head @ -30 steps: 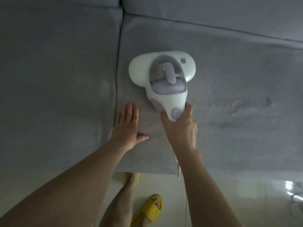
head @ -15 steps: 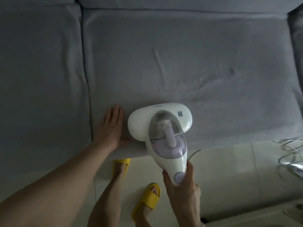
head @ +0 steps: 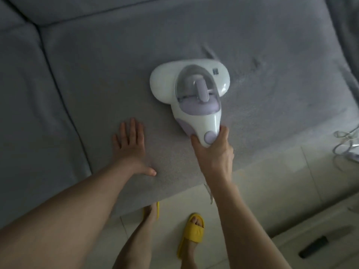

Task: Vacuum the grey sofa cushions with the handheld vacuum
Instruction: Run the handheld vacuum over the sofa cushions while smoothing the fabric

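Wrapping the rear of the vacuum's (head: 196, 98) handle, the right hand's (head: 212, 152) fingers are curled round its purple-buttoned tip, thumb on the left side, the rest on the right. The left hand (head: 130, 146) lies flat on the cushion (head: 116, 74) just beside the vacuum, fingers straight and spread, holding nothing, seemingly pinning the fabric. The vacuum sits head-down on the middle seat cushion, near its front edge, its wide white head pointing toward the backrest. To do this stroke well, I would keep the head flat against the fabric, push in slow straight lanes that overlap, and keep the flat hand ahead of any bunching; faint creases beyond the head suggest the cover drags easily. A cord (head: 347, 140) lies on the floor at right and could snag. A small dark square label (head: 215, 71) sits on the head, too blurred to read.
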